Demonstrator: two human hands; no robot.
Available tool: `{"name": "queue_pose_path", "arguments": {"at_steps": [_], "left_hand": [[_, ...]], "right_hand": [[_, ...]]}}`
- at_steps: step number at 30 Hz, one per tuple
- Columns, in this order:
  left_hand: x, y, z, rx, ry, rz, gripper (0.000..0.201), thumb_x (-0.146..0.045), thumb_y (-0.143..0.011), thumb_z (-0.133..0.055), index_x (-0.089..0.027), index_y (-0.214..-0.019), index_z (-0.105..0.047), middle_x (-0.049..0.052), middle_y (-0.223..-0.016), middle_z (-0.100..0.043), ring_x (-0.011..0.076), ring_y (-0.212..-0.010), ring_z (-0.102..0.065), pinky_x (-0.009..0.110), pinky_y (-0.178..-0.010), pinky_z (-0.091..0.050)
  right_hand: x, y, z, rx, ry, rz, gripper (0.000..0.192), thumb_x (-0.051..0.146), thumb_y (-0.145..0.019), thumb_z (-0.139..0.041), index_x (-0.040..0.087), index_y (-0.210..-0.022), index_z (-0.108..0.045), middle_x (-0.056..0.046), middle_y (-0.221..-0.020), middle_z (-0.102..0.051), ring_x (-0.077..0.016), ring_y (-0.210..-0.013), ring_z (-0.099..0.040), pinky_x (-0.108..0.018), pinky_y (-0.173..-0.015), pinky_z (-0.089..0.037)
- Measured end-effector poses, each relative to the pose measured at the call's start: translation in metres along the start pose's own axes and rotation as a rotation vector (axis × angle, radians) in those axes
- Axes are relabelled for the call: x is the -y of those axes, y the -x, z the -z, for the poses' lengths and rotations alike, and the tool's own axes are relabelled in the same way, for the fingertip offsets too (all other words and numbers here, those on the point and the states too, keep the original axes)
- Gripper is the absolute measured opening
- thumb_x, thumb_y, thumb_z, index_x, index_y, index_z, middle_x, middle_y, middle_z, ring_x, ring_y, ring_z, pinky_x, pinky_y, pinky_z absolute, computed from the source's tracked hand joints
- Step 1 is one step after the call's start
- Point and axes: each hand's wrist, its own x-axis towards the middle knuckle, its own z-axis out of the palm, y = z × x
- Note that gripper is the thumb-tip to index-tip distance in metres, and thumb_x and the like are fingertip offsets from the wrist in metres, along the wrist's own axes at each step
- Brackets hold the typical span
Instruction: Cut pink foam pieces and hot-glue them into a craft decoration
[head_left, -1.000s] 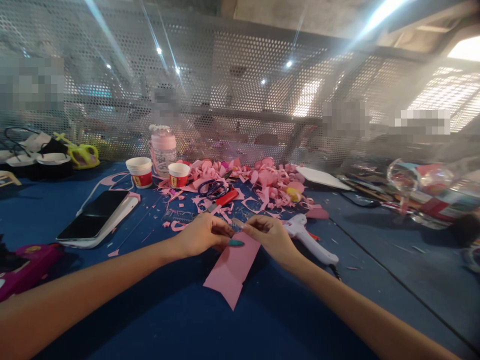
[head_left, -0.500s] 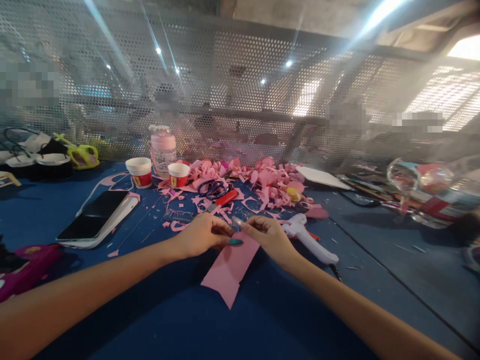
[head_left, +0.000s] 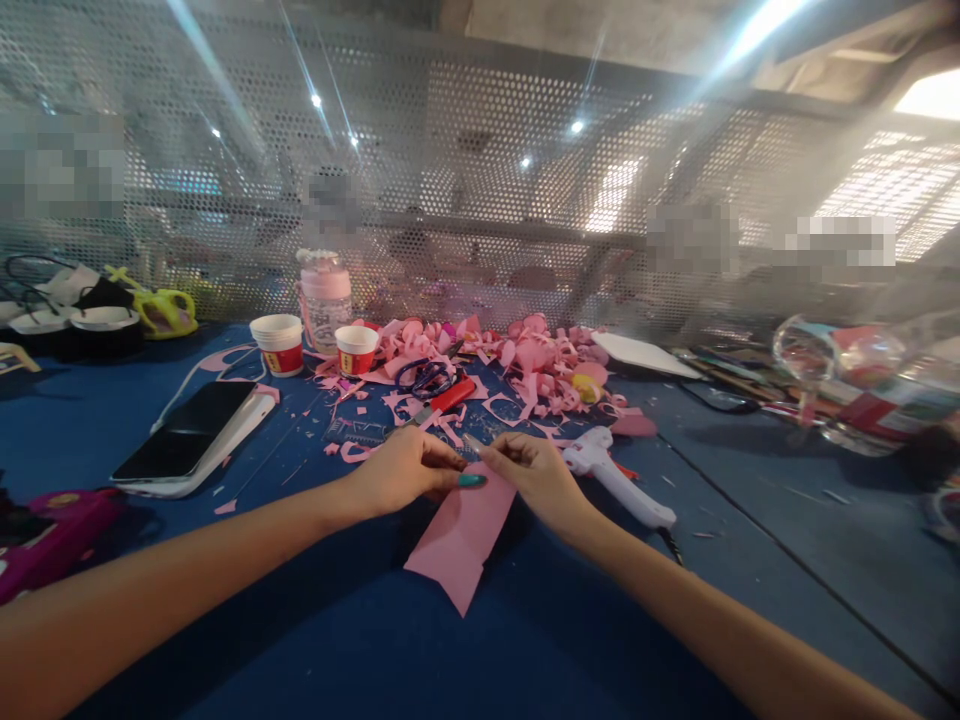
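A pink strip with a notched lower end [head_left: 454, 545], of paper or thin foam, slants over the blue table between my hands. My left hand [head_left: 397, 472] pinches its upper left edge, the green-nailed thumb on top. At the upper right edge, my right hand [head_left: 536, 478] has thumb and fingers pressed together on the strip. A small shiny bit [head_left: 471, 442] shows by the right fingertips; what it is cannot be made out. Just beyond my hands lie a red-handled blade [head_left: 452, 394] and dark blue scissors handles [head_left: 429, 378]. A white glue gun [head_left: 619, 482] rests right of my right hand.
Pink scraps [head_left: 536, 365] are heaped along the back. Two paper cups [head_left: 279, 345] and a pink bottle [head_left: 327, 300] stand left of them. A phone [head_left: 187, 430] lies at left, near a magenta object [head_left: 60, 540]. Perforated metal panels [head_left: 465, 180] rise behind the table.
The strip's lower end has shifted slightly to the right, and the shiny bit at the right fingertips looks less visible. Both hands keep their pinch in nearly the same place.
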Motion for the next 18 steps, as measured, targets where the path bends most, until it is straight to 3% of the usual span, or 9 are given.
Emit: {"name": "queue_pose_path", "arguments": {"at_steps": [12,16,18], "left_hand": [[-0.001,0.000,-0.002,0.039,0.097,0.062,0.028,-0.039,-0.060,-0.071,-0.012,-0.065,-0.064,-0.006,-0.049,-0.045,0.0049,-0.046,-0.038,0.020,-0.050,-0.035],[0.001,-0.003,0.004,0.036,0.102,0.099,0.032,-0.041,-0.060,-0.071,-0.012,-0.073,-0.067,-0.003,-0.056,-0.055,0.0077,-0.051,-0.050,0.023,-0.056,-0.042],[0.002,-0.003,0.009,0.089,0.121,0.134,0.032,-0.041,-0.060,-0.071,-0.012,-0.074,-0.067,0.001,-0.062,-0.061,0.0106,-0.056,-0.056,0.026,-0.061,-0.046]], "right_hand": [[0.000,0.002,-0.002,-0.024,-0.038,0.019,0.034,0.048,-0.065,-0.061,0.016,-0.058,-0.055,0.001,-0.057,-0.051,-0.0092,-0.053,-0.044,-0.023,-0.049,-0.034],[-0.002,0.002,-0.002,0.002,-0.026,0.056,0.033,0.048,-0.067,-0.060,0.016,-0.060,-0.058,-0.001,-0.060,-0.055,-0.0108,-0.057,-0.048,-0.024,-0.052,-0.037],[-0.002,0.002,-0.003,0.030,-0.027,0.075,0.032,0.048,-0.067,-0.060,0.017,-0.060,-0.058,-0.001,-0.061,-0.056,-0.0111,-0.057,-0.049,-0.024,-0.053,-0.038]]}}
